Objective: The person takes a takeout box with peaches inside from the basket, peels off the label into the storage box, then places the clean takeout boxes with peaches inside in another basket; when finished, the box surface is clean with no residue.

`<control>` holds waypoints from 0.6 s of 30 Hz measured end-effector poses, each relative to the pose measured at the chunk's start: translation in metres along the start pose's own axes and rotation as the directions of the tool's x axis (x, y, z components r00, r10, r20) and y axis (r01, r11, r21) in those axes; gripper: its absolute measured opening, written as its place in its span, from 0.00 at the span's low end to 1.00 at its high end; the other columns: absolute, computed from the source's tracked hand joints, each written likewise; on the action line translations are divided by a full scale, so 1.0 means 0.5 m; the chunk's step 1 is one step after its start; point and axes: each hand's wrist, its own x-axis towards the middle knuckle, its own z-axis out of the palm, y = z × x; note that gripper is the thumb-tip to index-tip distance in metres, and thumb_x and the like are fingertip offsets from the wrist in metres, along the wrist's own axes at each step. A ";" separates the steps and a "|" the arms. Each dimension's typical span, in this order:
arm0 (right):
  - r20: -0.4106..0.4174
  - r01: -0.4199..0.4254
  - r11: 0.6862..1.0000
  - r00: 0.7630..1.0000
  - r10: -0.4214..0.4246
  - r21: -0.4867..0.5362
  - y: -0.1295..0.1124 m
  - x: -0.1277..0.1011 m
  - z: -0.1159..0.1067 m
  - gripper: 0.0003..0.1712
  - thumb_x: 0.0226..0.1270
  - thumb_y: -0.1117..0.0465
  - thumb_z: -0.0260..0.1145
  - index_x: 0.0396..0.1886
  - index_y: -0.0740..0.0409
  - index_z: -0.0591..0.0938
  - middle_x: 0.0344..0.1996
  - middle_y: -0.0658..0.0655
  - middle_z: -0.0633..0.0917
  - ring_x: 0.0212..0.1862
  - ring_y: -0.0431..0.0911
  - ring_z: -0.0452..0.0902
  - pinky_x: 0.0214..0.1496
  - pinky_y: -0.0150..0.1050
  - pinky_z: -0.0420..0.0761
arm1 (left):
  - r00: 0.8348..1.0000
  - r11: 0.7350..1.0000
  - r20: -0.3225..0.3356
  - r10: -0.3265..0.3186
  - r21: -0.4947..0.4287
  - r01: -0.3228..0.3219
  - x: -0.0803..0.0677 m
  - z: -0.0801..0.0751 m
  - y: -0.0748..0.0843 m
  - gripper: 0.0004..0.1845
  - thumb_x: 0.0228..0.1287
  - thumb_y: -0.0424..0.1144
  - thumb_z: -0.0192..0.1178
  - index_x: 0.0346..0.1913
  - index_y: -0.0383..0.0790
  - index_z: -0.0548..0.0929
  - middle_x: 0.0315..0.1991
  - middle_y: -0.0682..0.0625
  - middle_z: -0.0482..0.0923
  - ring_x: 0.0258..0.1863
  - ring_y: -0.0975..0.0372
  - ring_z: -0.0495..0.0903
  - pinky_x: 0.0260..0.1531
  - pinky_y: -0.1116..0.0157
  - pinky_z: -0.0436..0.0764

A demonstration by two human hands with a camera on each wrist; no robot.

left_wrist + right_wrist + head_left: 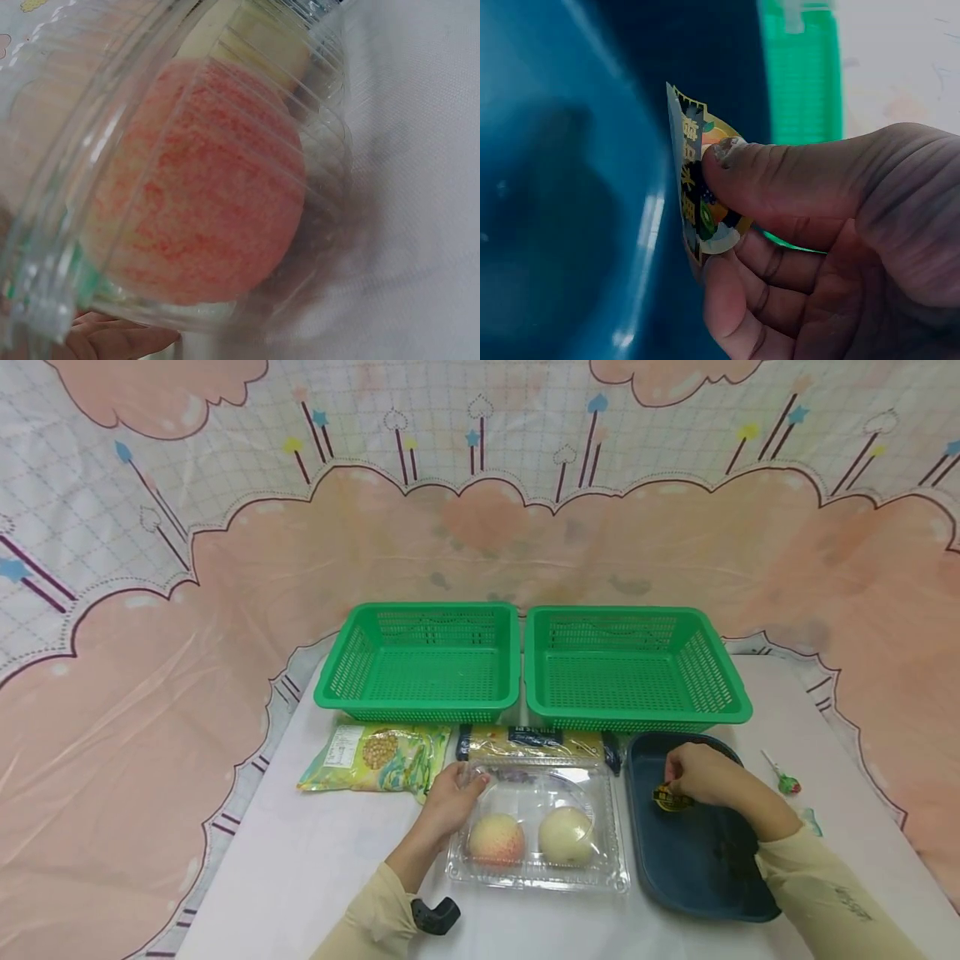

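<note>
Right hand (701,774) pinches sticker (697,195); left hand (450,793) grips clamshell (536,827).

I saw the left hand (450,797) low in the centre of the head view, its forearm rising from the bottom edge in a pale sleeve with a dark strap at the wrist. Its fingers curled forward, gripping. The right hand (693,774) sat right of centre, its arm angling in from the lower right corner. In the right wrist view the thumb (780,176) pressed flat against the curled fingers (742,315) — a firm pinch.
</note>
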 end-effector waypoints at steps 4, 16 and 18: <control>0.006 -0.003 1.000 1.000 0.003 -0.007 0.010 0.008 0.016 0.07 0.64 0.72 0.67 0.28 0.58 0.80 0.25 0.52 0.81 0.27 0.44 0.74 0.28 0.39 0.74 | 1.000 1.000 0.002 -0.008 0.002 0.008 0.001 -0.001 0.001 0.36 0.77 0.44 0.62 0.75 0.22 0.63 0.75 0.23 0.62 0.76 0.31 0.60 0.73 0.35 0.65; -0.017 0.008 0.998 1.000 -0.009 -0.069 0.046 0.028 0.073 0.14 0.57 0.76 0.63 0.20 0.55 0.75 0.18 0.49 0.73 0.23 0.42 0.63 0.26 0.36 0.65 | 1.000 1.000 0.010 0.001 -0.005 -0.001 0.001 -0.002 0.002 0.35 0.76 0.43 0.62 0.74 0.22 0.65 0.74 0.24 0.64 0.75 0.33 0.62 0.73 0.36 0.66; -0.031 -0.008 0.996 1.000 0.005 -0.092 0.043 0.028 0.081 0.18 0.59 0.76 0.62 0.17 0.52 0.71 0.16 0.47 0.69 0.21 0.41 0.61 0.25 0.35 0.63 | 1.000 1.000 0.010 0.000 -0.004 0.000 0.001 -0.002 0.001 0.35 0.76 0.43 0.62 0.74 0.22 0.65 0.74 0.24 0.64 0.75 0.33 0.63 0.73 0.37 0.67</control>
